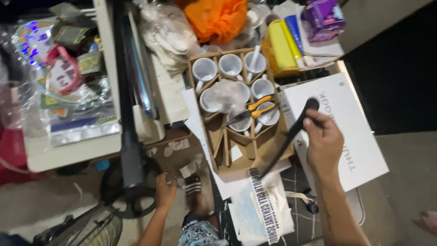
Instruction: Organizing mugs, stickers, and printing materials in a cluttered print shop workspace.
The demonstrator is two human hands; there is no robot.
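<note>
— Cardboard box (236,150) with dividers, white mugs (231,65) sitting in most of its cells, and orange-handled scissors (257,105) lying across two of them. What is the right hand doing?

— The right hand (324,143) is closed round the upper end of a long black strap (286,139). The fingers are wrapped tight on it, just below its rounded tip. The strap runs down and to the left, crossing the box's near right corner, and ends over the printed white bag (261,214) in front.

— And the left hand?

— The left hand (165,191) is low, down by the floor, beside the base of a black pole (129,136) and next to a sandalled foot (193,187). It seems to rest there with the fingers curled; whether it grips anything I cannot tell.

— So which step would you call this?

— I'd judge the strap is being lifted or drawn clear of the box and the bag, the hand already having a firm hold.

— What does the next move ask for?

— Care, I think. The strap passes near the mugs and the scissors, so a pull should go up and away to the right, over the flat white carton (334,132), not sideways through the cells. The lower end may be caught under paper; I cannot see it well.
</note>
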